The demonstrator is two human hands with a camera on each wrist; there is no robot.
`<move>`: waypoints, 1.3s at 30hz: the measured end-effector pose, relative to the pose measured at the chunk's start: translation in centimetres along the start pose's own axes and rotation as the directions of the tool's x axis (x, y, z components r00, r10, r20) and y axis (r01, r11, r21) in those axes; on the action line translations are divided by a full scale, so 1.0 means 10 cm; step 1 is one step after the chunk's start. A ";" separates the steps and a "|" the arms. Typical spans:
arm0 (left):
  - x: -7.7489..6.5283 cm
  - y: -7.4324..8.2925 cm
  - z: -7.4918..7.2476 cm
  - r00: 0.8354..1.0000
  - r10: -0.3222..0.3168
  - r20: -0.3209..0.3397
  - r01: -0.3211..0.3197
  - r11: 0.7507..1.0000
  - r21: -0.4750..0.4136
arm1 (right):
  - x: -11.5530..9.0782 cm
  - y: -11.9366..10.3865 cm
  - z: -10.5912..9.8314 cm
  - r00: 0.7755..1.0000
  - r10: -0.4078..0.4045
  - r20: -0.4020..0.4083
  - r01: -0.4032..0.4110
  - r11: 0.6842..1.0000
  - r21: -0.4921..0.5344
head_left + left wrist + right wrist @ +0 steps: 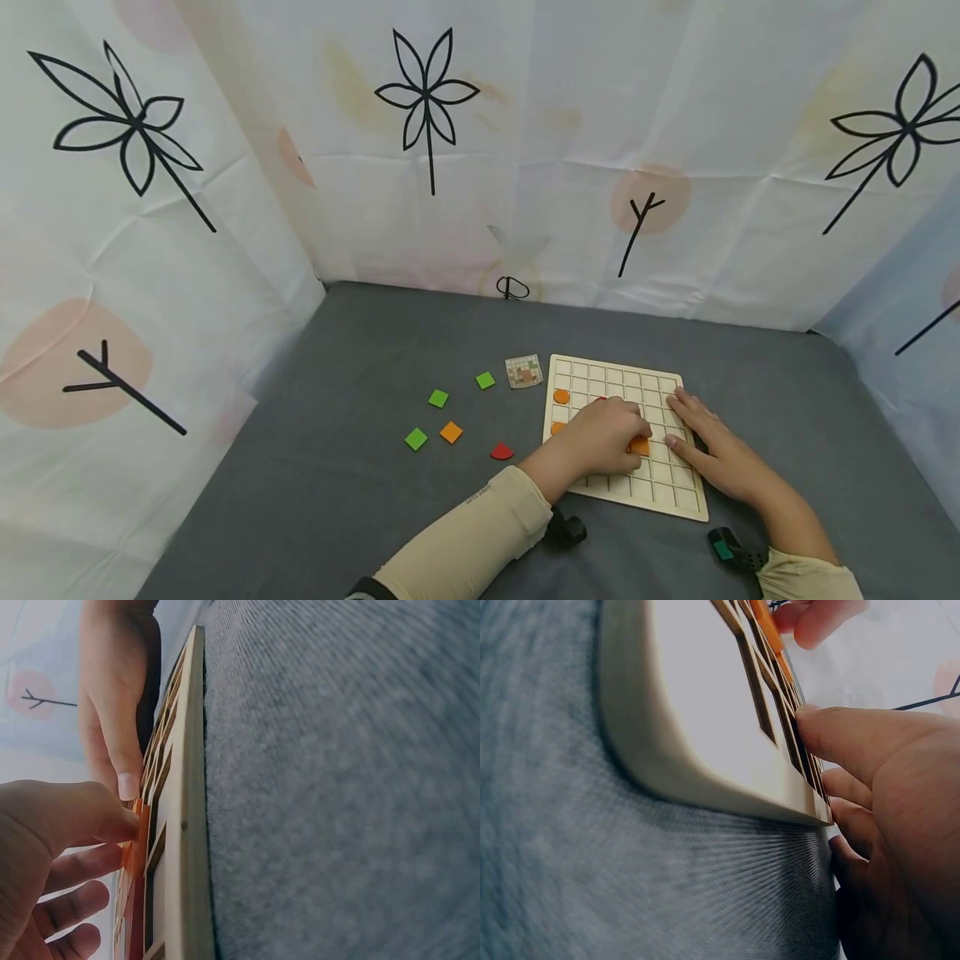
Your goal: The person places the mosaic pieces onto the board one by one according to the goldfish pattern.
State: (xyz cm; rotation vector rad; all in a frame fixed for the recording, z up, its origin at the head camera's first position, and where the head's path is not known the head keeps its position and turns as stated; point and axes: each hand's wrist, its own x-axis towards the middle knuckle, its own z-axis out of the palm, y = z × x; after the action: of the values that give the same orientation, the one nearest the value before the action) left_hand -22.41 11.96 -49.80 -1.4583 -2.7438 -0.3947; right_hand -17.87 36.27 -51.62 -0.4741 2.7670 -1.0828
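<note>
A pale wooden grid board (pixel 678 498) lies on the grey cloth. My left hand (pixel 596 442) reaches over its middle, thumb and forefinger pinching an orange tile (pixel 639 446) at the board's surface. In the left wrist view, the orange tile (pixel 135 851) shows at the tips of the left hand (pixel 45 840). My right hand (pixel 720 450) rests on the board's right edge with fingers spread; in the right wrist view its thumb touches the grid. Two orange round pieces (pixel 561 397) sit in the left column. A red piece is mostly hidden behind the left hand.
Left of the board lie several green tiles (pixel 438 398), an orange tile (pixel 451 432) and a red quarter-round piece (pixel 502 451). A small printed pattern card (pixel 523 372) is by the board's upper left corner. Patterned cloth walls (pixel 570 250) enclose the table's back and sides.
</note>
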 end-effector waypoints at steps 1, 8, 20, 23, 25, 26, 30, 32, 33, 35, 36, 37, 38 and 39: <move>0.00 -0.01 0.01 1.000 -0.002 -0.001 0.002 1.000 0.003 | 0.00 0.00 0.00 1.000 0.002 0.000 -0.002 1.000 -0.002; -0.02 -0.02 0.00 1.000 -0.008 -0.028 0.008 1.000 -0.004 | 0.01 0.00 0.00 1.000 -0.002 -0.001 0.002 1.000 -0.005; 0.01 -0.02 0.03 0.997 -0.069 -0.021 0.070 0.996 0.055 | -0.01 0.03 0.02 1.000 -0.007 -0.012 0.007 1.000 0.006; 0.00 -0.03 0.02 0.997 -0.075 -0.020 0.076 0.995 0.063 | 0.00 0.03 0.02 1.000 -0.007 -0.009 0.007 1.000 0.001; -0.01 -0.03 0.01 0.997 -0.076 -0.021 0.078 0.995 0.065 | 0.00 0.03 0.02 1.000 -0.008 -0.008 0.008 1.000 -0.004; -0.01 -0.03 0.01 0.997 -0.075 -0.022 0.076 0.995 0.065 | 0.00 0.03 0.02 1.000 -0.007 -0.010 0.007 1.000 -0.005; -0.05 -0.03 -0.01 0.998 -0.063 -0.028 0.065 0.996 0.056 | -0.01 0.03 0.01 1.000 -0.005 -0.004 0.005 1.000 -0.006; -0.08 -0.05 -0.04 0.998 -0.060 -0.036 0.062 0.997 0.037 | -0.01 0.02 0.01 1.000 0.000 -0.002 0.000 1.000 -0.008; -0.11 -0.06 -0.07 0.997 -0.063 -0.040 0.063 0.998 0.020 | 0.00 0.01 0.01 1.000 0.002 0.000 -0.002 1.000 -0.011; -0.19 -0.12 -0.12 0.996 -0.074 -0.056 0.072 0.997 -0.023 | 0.00 0.00 0.01 1.000 0.009 0.001 -0.009 1.000 -0.020; -0.24 -0.16 -0.15 0.995 -0.082 -0.063 0.079 0.996 -0.047 | 0.01 0.00 0.01 1.000 0.011 0.000 -0.011 1.000 -0.026; -0.30 -0.21 -0.18 0.993 -0.091 -0.075 0.086 0.994 -0.072 | 0.01 -0.01 0.01 1.000 0.014 0.000 -0.014 0.999 -0.029; -0.37 -0.26 -0.21 0.991 -0.104 -0.085 0.096 0.991 -0.093 | 0.01 -0.01 0.01 1.000 0.015 0.000 -0.015 0.999 -0.033; -0.44 -0.32 -0.23 0.988 -0.120 -0.097 0.110 0.988 -0.111 | 0.01 -0.02 0.01 1.000 0.016 0.000 -0.016 0.999 -0.035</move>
State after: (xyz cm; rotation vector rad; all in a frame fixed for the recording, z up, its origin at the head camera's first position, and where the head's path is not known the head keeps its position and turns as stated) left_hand -22.78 6.17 -48.80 -1.2630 -2.7708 -0.6081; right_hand -17.91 36.07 -51.57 -0.4556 2.7883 -1.0323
